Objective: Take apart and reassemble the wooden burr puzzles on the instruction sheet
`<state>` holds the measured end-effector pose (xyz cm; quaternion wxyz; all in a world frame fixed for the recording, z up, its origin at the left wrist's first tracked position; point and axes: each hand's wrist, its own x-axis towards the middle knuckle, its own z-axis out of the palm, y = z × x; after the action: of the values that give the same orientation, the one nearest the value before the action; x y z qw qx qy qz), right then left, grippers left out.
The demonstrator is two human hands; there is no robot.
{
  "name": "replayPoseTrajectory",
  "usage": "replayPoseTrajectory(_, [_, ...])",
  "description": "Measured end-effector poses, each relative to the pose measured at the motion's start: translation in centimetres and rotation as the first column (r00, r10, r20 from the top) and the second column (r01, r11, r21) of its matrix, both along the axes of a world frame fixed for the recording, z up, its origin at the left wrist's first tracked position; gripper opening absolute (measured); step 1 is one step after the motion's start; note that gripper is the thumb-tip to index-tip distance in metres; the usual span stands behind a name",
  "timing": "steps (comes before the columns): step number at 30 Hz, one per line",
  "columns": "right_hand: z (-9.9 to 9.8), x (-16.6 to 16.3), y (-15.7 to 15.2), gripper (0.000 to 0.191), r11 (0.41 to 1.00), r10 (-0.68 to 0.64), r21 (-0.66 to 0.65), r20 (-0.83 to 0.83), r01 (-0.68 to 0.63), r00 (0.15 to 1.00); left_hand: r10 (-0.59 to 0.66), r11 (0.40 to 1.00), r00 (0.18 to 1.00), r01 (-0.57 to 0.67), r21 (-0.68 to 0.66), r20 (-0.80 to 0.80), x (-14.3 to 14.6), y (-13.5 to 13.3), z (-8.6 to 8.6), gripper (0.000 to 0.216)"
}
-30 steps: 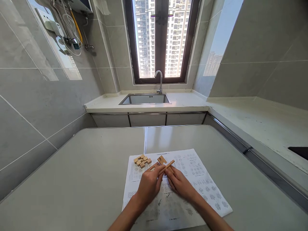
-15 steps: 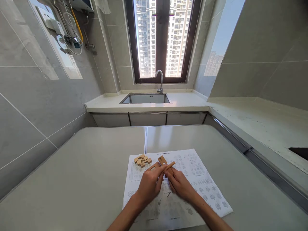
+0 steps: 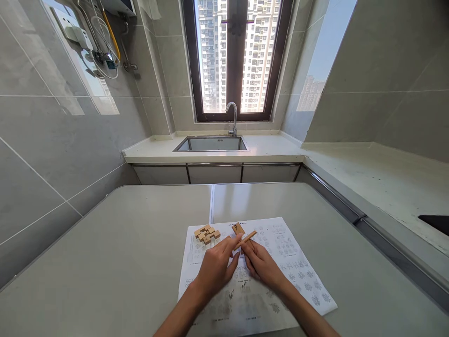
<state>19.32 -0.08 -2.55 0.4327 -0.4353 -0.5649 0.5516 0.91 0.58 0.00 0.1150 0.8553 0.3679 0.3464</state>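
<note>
A printed sheet of paper (image 3: 294, 271) lies on the grey table. My left hand (image 3: 215, 267) and my right hand (image 3: 262, 263) meet over its middle, fingers pinched together on a wooden stick piece (image 3: 247, 238) that points up and to the right. A second wooden piece (image 3: 238, 228) sits right behind the fingertips; whether a hand holds it I cannot tell. A small cluster of wooden blocks (image 3: 207, 233) rests on the paper's far left corner, a little beyond my left hand.
The grey table (image 3: 115, 262) has a seam down its middle. Beyond it runs a white counter with a steel sink (image 3: 211, 143) and tap (image 3: 232, 117) under a window. A counter (image 3: 386, 182) continues along the right wall, with a dark cutout at far right.
Both hands and the wooden stick have shifted slightly away from me, and the second wooden piece sits a bit farther up the paper. The block cluster has not moved.
</note>
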Motion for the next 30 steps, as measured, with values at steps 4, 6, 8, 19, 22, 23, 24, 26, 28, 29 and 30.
replayPoseTrajectory(4, [0.3, 0.1, 0.3, 0.045, 0.995, -0.104, 0.003, -0.031, 0.104, 0.994, 0.154, 0.988, 0.988, -0.154, 0.014, 0.009, -0.8, 0.8, 0.3, 0.048])
replayPoseTrajectory(6, [0.5, 0.1, 0.3, 0.045, 0.99, -0.14, 0.012, -0.023, 0.14, 0.99, 0.206, 0.978, 0.975, -0.203, 0.053, -0.078, -1.5, 1.4, 0.8, 0.024])
replayPoseTrajectory(8, [0.7, 0.0, 0.2, 0.045, 0.988, -0.152, 0.023, 0.002, 0.151, 0.988, 0.253, 0.966, 0.958, -0.241, 0.096, -0.134, -2.2, 2.0, 1.2, 0.015])
replayPoseTrajectory(19, [0.3, -0.1, -0.3, 0.04, 0.977, -0.18, 0.143, 0.158, 0.158, 0.971, 0.238, 0.971, 0.94, -0.22, 0.096, -0.246, -3.6, 2.6, 0.4, 0.018])
replayPoseTrajectory(22, [0.2, 0.0, -0.3, 0.038, 0.967, -0.205, 0.194, 0.213, 0.164, 0.955, 0.244, 0.969, 0.941, -0.227, 0.099, -0.233, -3.4, 2.6, 0.6, 0.011])
replayPoseTrajectory(23, [0.1, 0.0, -0.3, 0.037, 0.965, -0.207, 0.208, 0.236, 0.159, 0.949, 0.252, 0.967, 0.945, -0.237, 0.096, -0.209, -3.3, 2.7, 0.7, 0.01])
replayPoseTrajectory(24, [-0.1, -0.1, -0.3, 0.037, 0.964, -0.206, 0.223, 0.261, 0.149, 0.943, 0.265, 0.964, 0.949, -0.254, 0.08, -0.173, -3.3, 2.7, 0.9, 0.012])
replayPoseTrajectory(26, [-0.4, -0.1, -0.3, 0.037, 0.959, -0.199, 0.26, 0.318, 0.116, 0.927, 0.3, 0.953, 0.951, -0.302, -0.016, -0.07, -3.2, 2.7, 1.3, 0.019])
replayPoseTrajectory(28, [-0.8, -0.1, -0.3, 0.037, 0.95, -0.196, 0.303, 0.377, 0.08, 0.905, 0.355, 0.924, 0.933, -0.341, -0.174, 0.054, -3.1, 2.7, 1.8, 0.026])
replayPoseTrajectory(29, [-1.0, -0.2, -0.3, 0.038, 0.944, -0.2, 0.325, 0.403, 0.065, 0.893, 0.381, 0.905, 0.918, -0.344, -0.251, 0.114, -3.0, 2.6, 2.0, 0.029])
replayPoseTrajectory(30, [-1.1, -0.2, -0.3, 0.038, 0.938, -0.205, 0.343, 0.425, 0.053, 0.882, 0.399, 0.888, 0.901, -0.333, -0.316, 0.172, -2.9, 2.6, 2.2, 0.031])
